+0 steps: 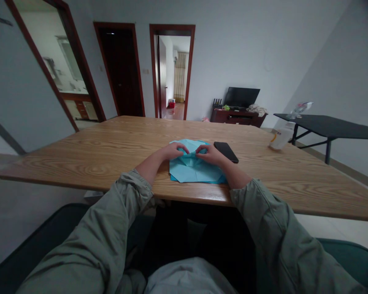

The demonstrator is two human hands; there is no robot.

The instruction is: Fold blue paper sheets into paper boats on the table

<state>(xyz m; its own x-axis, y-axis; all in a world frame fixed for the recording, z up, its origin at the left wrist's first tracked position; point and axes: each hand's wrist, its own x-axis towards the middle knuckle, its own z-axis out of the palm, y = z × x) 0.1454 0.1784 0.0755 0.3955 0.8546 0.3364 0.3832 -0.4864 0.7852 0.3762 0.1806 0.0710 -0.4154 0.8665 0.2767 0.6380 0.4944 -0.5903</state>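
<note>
A light blue sheet of paper (194, 171), partly folded, lies on the wooden table (110, 151) near its front edge. My left hand (173, 151) rests on the paper's upper left part with fingers bent and pinching a fold. My right hand (210, 154) mirrors it on the upper right, fingertips pressed on the same fold. The two hands almost touch at the paper's middle. Both forearms wear grey-green sleeves.
A black phone (226, 152) lies flat just right of the paper. A white cup (279, 139) stands at the table's right edge. A black side table (331, 126) is beyond it, a TV stand (237, 116) by the far wall.
</note>
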